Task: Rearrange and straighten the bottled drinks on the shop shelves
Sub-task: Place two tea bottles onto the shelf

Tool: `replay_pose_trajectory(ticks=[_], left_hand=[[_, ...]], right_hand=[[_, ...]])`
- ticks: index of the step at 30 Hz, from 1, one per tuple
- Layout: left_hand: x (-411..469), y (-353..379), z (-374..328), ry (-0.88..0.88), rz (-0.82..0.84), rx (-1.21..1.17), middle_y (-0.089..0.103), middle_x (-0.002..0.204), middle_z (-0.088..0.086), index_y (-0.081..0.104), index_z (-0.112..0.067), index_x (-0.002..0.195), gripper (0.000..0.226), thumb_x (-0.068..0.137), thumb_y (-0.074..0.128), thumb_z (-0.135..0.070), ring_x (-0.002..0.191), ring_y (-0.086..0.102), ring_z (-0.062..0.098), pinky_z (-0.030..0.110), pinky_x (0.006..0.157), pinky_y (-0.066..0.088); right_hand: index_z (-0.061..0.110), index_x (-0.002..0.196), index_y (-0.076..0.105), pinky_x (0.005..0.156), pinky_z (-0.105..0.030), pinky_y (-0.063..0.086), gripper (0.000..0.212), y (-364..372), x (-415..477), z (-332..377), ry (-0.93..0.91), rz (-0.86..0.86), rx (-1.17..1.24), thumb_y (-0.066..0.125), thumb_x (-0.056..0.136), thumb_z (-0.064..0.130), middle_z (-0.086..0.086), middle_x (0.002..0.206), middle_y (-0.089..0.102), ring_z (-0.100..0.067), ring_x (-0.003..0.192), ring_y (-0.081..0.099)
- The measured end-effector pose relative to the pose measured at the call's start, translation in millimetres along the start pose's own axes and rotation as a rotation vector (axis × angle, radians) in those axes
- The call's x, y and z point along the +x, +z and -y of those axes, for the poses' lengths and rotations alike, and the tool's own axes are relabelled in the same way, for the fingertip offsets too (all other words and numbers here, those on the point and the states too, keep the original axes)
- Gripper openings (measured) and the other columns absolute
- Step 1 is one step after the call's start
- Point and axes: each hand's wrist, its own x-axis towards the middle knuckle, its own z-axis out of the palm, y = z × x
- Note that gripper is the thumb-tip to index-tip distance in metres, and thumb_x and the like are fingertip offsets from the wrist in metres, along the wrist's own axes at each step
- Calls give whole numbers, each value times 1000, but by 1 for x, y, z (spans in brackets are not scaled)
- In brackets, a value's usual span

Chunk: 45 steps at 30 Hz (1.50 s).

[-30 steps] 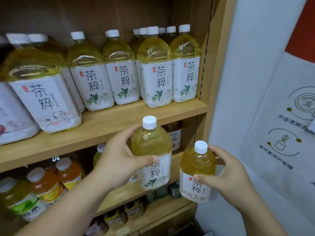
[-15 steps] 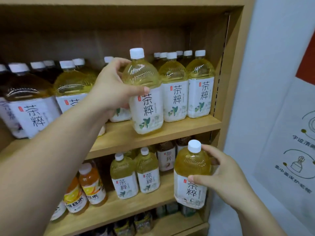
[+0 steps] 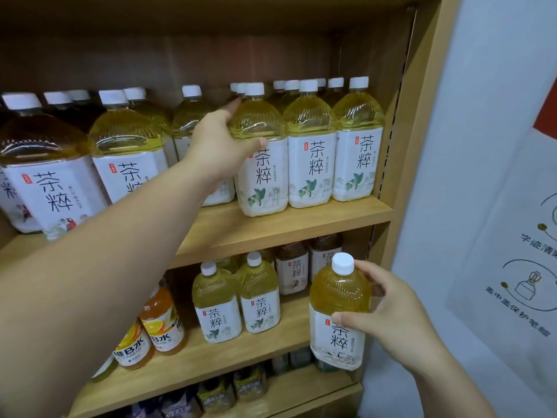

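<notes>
My left hand [image 3: 221, 147] grips a pale green tea bottle [image 3: 261, 164] with a white cap and white label. The bottle stands upright on the upper shelf [image 3: 316, 220], close beside two matching bottles [image 3: 331, 146] to its right. My right hand [image 3: 394, 319] holds a darker yellow tea bottle [image 3: 339, 312] with a white cap in the air, in front of the middle shelf's right end. More tea bottles [image 3: 126, 149] fill the upper shelf to the left.
On the middle shelf [image 3: 211, 357] stand two small green tea bottles [image 3: 235, 303], brown tea bottles [image 3: 294, 271] behind them and orange drink bottles [image 3: 159, 324] at left. Dark packs sit on the bottom shelf [image 3: 232, 390]. The wooden side panel [image 3: 419, 116] and a white wall poster [image 3: 518, 236] close the right.
My left hand has lifted the pale tea bottle from in front of the middle shelf up to the upper shelf and set it down beside the right-hand bottles. My right hand has kept its bottle.
</notes>
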Motion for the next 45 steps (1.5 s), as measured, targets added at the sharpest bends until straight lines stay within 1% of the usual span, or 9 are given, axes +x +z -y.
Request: replay_pose_trajectory(ticks=[6,10,13,18,21,28,33,40,45], left_hand=[[-56,-16,26,96,-144,115,49,143,-5,41,-28,153,75,87,76,-44,120,53,9,31,103,47],[-159,-25,70,195,-248,-30,67,94,-6,64,-33,102,20,90,75,-20,87,63,4,18,72,51],[-207,-10,139,-37,-87,45,66,95,-5,64,-30,104,26,85,81,-24,85,66,12,23,68,53],[-208,12,216,-320,48,302,48,129,5,37,-17,150,94,74,88,-33,121,55,27,44,101,49],[-187,25,240,-465,120,218,59,133,7,27,-25,155,117,59,89,-50,123,57,28,45,100,52],[-157,43,261,-613,139,-22,65,98,-12,56,-16,135,76,69,94,-21,103,64,18,20,69,47],[-168,31,255,-435,106,108,67,116,-2,50,-28,122,80,58,99,-32,106,65,22,41,90,56],[-234,5,235,-350,-3,171,60,128,-5,50,-26,137,91,60,98,-31,118,55,17,39,99,48],[-255,-20,236,-395,-64,108,66,122,-7,54,-26,136,90,58,99,-28,112,62,16,39,98,52]], right_hand=[[48,128,60,90,-44,61,85,12,-3,-10,30,33,42,100,57,24,16,122,68,-8,114,65],[48,129,60,90,-46,61,87,21,-6,-22,65,48,61,100,55,27,14,124,67,-11,116,64],[51,129,59,90,-47,60,93,35,-8,-31,95,42,72,98,46,39,13,126,65,-14,117,64],[47,126,62,87,-49,61,91,56,-18,-48,160,14,72,98,42,38,8,120,70,-18,110,69],[50,121,63,85,-46,62,87,61,-24,-55,201,-11,51,101,46,26,10,117,70,-13,105,69],[44,125,62,87,-40,60,87,60,-36,-56,218,-18,-31,101,51,18,15,120,67,-7,108,64],[45,126,61,87,-38,60,87,58,-38,-55,210,0,-64,100,54,19,15,122,65,-7,111,62],[62,118,56,91,-42,59,85,73,-24,-50,167,81,-56,99,51,31,21,122,62,-6,114,60],[54,125,57,94,-39,57,85,108,-9,-30,120,188,-18,98,56,29,21,124,62,2,113,57]])
